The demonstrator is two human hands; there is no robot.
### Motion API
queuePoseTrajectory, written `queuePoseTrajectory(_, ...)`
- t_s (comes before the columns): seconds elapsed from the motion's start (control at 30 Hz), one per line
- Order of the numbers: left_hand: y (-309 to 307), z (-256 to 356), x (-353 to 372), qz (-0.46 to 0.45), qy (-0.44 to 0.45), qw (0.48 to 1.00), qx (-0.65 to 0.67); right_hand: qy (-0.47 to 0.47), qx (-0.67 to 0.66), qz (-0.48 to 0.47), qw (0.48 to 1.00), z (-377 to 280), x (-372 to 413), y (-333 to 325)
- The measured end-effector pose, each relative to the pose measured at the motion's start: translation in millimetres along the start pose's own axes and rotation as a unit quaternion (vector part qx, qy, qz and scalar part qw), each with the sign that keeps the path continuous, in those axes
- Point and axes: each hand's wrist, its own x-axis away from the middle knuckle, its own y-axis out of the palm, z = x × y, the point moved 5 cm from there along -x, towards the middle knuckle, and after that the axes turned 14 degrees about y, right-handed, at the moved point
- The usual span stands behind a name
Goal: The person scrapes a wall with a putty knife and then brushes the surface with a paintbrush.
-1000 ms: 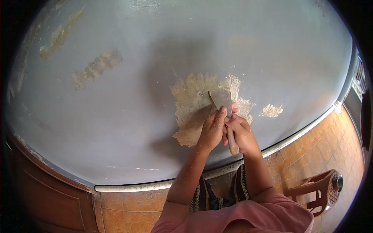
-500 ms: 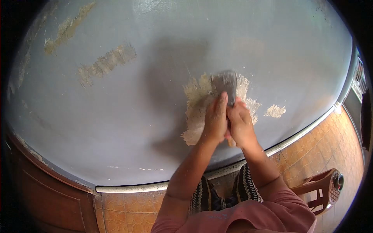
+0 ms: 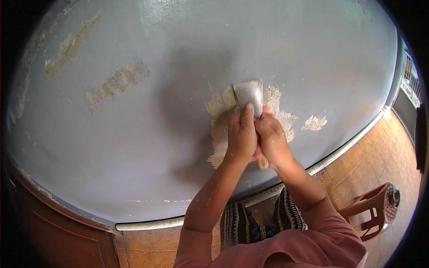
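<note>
Both of my hands grip one paint scraper with a wide metal blade and a wooden handle whose end shows below my fingers. My left hand wraps it with the thumb laid up along the blade. Close beside it, my right hand is closed around the handle from the right. The blade points up the grey painted wall, its edge at the top of a bare beige patch with ragged borders. Small flakes speckle my hands and forearms.
A smaller scraped spot lies to the right, and longer scraped strips are at upper left. White trim runs along the wall's foot above orange floor tiles. A brown plastic stool stands at right, a brown wooden door at lower left.
The scraper and both hands have shifted slightly left, and the blade now catches the light. The view has moved a little as well.
</note>
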Motion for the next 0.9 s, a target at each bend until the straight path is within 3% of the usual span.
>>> queuePoseTrajectory(0.1,13.3,28.3,-12.5,-0.007,0.002,0.999,-0.046,-0.018,-0.030,-0.009,0.999,-22.4,-3.3,6.6)
queuePoseTrajectory(0.2,2.2,-0.1,4.1,-0.026,-0.021,0.999,-0.016,-0.018,0.029,0.037,0.999,-9.6,13.1,-1.3)
queuePoseTrajectory(0.23,-0.6,-10.6,12.2,0.008,-0.021,1.000,0.006,0.001,0.014,0.033,0.999,-3.0,11.6,-1.7)
queuePoseTrajectory(0.33,-11.5,-1.7,0.7,-0.001,-0.038,0.991,-0.130,0.023,-0.008,0.030,0.999,4.0,6.6,-0.5)
queuePoseTrajectory(0.37,3.0,7.8,-5.1,0.030,-0.023,0.999,-0.022,0.007,0.004,0.033,0.999,-14.5,5.1,5.2)
queuePoseTrajectory(0.4,11.9,16.6,-11.2,0.018,-0.025,0.999,-0.022,-0.011,0.018,0.034,0.999,-28.3,1.5,9.1)
queuePoseTrajectory(0.47,17.0,35.4,-17.5,-0.004,-0.029,0.999,-0.023,-0.011,-0.057,-0.017,0.998,-29.5,-2.3,12.1)
queuePoseTrajectory(0.5,14.8,46.6,-12.8,-0.065,-0.061,0.991,-0.100,0.005,-0.082,-0.038,0.996,-27.6,-1.8,13.2)
queuePoseTrajectory(0.63,4.1,41.0,-3.4,-0.083,-0.079,0.991,-0.068,0.050,-0.164,-0.099,0.980,-18.4,-1.9,13.2)
queuePoseTrajectory(0.73,10.1,15.6,-0.3,-0.018,-0.018,0.999,0.028,0.042,-0.078,-0.104,0.991,-10.7,0.0,4.8)
queuePoseTrajectory(0.83,7.0,6.7,11.7,0.023,-0.045,0.996,0.067,0.018,-0.057,0.016,0.998,2.5,2.7,4.6)
queuePoseTrajectory(0.9,-0.8,23.4,-6.5,0.007,-0.025,0.998,-0.054,0.012,-0.018,-0.014,1.000,-17.7,-1.6,9.8)
